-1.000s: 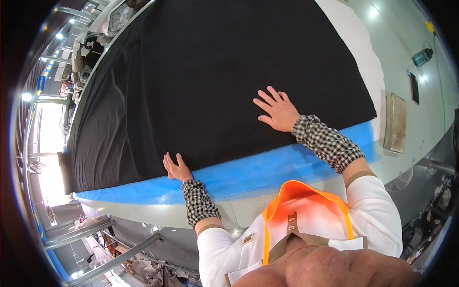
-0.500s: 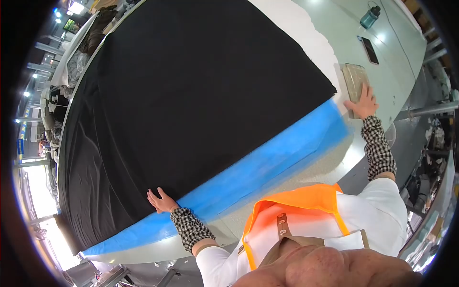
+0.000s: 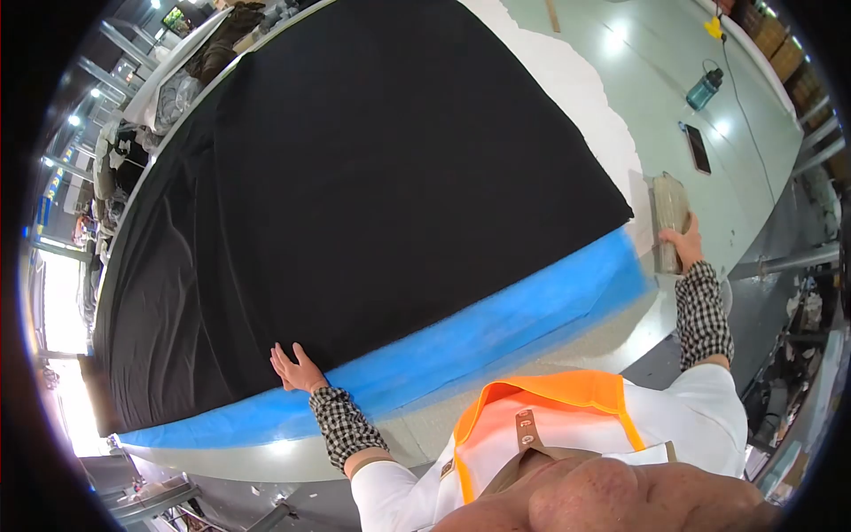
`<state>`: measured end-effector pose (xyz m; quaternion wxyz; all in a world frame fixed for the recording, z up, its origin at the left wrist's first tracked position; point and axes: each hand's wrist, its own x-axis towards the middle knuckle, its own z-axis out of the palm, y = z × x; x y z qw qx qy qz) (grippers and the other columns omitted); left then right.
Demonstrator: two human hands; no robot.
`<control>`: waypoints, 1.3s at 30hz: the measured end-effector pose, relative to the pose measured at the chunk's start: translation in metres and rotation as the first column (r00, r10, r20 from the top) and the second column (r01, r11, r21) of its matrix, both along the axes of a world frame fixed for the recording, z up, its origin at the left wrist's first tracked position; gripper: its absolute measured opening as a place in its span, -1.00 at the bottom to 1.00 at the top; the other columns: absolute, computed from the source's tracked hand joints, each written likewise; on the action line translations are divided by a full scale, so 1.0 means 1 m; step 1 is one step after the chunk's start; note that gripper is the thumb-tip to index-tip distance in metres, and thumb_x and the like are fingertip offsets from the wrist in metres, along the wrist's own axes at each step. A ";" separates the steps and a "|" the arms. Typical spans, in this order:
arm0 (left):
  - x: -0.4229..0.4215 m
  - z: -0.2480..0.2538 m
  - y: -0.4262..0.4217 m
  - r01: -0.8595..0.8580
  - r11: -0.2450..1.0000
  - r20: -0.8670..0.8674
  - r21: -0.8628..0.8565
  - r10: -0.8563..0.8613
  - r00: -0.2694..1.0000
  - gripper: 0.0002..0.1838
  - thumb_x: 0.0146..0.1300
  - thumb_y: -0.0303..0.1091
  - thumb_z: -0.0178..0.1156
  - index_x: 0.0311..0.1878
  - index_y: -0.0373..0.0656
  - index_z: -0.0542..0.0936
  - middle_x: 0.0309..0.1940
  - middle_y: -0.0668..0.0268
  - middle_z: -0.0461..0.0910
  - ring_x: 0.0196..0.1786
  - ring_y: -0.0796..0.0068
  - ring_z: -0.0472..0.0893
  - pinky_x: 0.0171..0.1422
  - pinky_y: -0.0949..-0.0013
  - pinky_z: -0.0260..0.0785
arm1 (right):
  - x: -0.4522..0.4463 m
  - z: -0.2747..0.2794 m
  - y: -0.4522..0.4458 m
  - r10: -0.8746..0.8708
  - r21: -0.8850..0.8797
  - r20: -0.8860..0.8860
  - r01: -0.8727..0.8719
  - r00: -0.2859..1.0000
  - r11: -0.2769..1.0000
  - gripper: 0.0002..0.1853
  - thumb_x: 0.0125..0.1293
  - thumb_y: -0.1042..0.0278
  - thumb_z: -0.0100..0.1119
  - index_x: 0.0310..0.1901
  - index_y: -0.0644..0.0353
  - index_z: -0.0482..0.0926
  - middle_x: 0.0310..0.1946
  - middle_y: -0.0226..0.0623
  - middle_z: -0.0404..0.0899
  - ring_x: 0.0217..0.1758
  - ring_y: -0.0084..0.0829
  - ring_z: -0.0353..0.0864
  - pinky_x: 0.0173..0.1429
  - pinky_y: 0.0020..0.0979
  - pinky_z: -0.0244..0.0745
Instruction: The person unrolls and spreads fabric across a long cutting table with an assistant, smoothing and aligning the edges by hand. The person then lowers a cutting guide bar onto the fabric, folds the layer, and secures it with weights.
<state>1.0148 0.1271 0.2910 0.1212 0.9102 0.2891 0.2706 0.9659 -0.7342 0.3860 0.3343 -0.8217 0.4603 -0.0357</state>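
Observation:
A broad black fabric (image 3: 390, 177) is spread over the table, with a blue sheet (image 3: 496, 328) showing beneath its near edge. My left hand (image 3: 300, 369) rests on the fabric close to that edge, fingers outstretched and holding nothing. At the right, my right hand (image 3: 684, 244) grips a long beige block in a clear wrapping (image 3: 669, 199). The thumb lies across the block and the fingers go round its far right side. The block appears tipped onto its narrow side, just beyond the fabric's right corner. White paper (image 3: 567, 71) sticks out along the fabric's right edge.
On the pale table (image 3: 753, 195) lie a phone (image 3: 698, 149) and a blue-green bottle (image 3: 704, 90). A dark cable (image 3: 746, 111) runs along the right side. Piled dark material (image 3: 222, 53) lines the far left, and a metal rail (image 3: 789, 263) stands beyond the right edge.
My right hand has gone from lying flat on the wrapped block to gripping it, and the block has turned from flat toward its narrow side. My left hand stays on the fabric. The view has shifted.

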 end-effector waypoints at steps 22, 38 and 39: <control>-0.003 0.005 -0.009 -0.031 0.999 -0.035 0.012 0.032 0.999 -0.44 0.34 -0.05 0.22 0.36 -0.03 0.50 0.41 0.25 0.40 0.51 0.16 0.25 0.54 0.04 0.07 | 0.181 0.015 0.249 0.743 -0.488 -0.231 -0.736 0.628 0.470 0.10 -0.11 -0.16 0.44 0.50 -0.04 0.18 0.41 0.12 0.16 0.37 0.07 0.21 0.36 0.05 0.07; -0.001 0.010 -0.017 -0.089 0.996 -0.043 0.013 0.090 0.995 -0.45 0.35 0.01 0.19 0.36 0.04 0.49 0.42 0.32 0.40 0.52 0.22 0.23 0.52 0.00 0.03 | 0.092 0.004 0.353 0.962 -0.615 0.131 -0.742 0.240 0.268 -0.40 0.34 0.12 0.19 0.39 0.04 0.37 0.47 -0.17 0.21 0.51 -0.10 0.13 0.41 -0.04 0.07; 0.000 0.006 -0.014 -0.093 0.996 -0.042 0.009 0.093 0.995 -0.44 0.35 0.03 0.17 0.37 0.08 0.48 0.43 0.37 0.39 0.53 0.28 0.22 0.50 -0.01 -0.02 | 0.101 0.009 0.356 0.957 -0.636 0.147 -0.717 0.251 0.286 -0.40 0.34 0.11 0.19 0.40 0.04 0.37 0.47 -0.17 0.21 0.51 -0.10 0.13 0.41 -0.05 0.07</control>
